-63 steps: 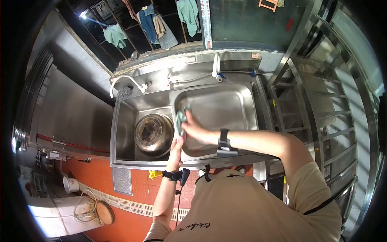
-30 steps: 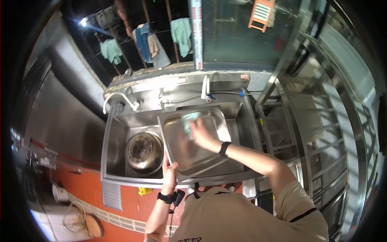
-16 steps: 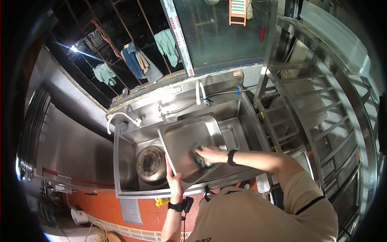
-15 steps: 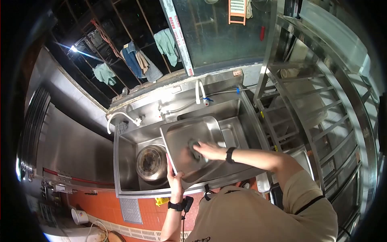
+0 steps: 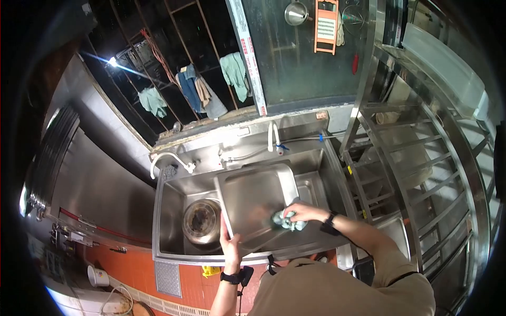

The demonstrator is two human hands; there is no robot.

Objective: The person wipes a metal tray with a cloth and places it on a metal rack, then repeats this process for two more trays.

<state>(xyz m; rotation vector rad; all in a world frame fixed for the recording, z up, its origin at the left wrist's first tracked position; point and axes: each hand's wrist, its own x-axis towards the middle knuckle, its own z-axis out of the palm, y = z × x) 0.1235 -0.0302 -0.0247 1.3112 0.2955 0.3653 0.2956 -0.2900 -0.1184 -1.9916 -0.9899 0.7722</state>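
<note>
A large rectangular metal tray (image 5: 253,192) lies tilted over the divider of a two-bowl steel sink (image 5: 171,210). My left hand (image 5: 231,246) grips the tray's near left edge, thumb on the inside. Bunched in the fingers of my right hand (image 5: 304,211) is a pale green cloth (image 5: 289,221), pressed against the tray's right side near its lower corner. A round metal pot (image 5: 202,221) with a darkened bottom sits in the left bowl, just left of the tray.
Two white faucets, one curved at left (image 5: 167,158) and one upright (image 5: 274,138), stand behind the sink. A steel rack (image 5: 406,158) rises on the right. Cloths (image 5: 234,76) hang on window bars, and an orange grater (image 5: 326,29) hangs on the glass.
My right hand has moved with the cloth from the tray's middle toward its lower right side. My left hand keeps its hold on the edge. The camera view has tipped upward slightly.
</note>
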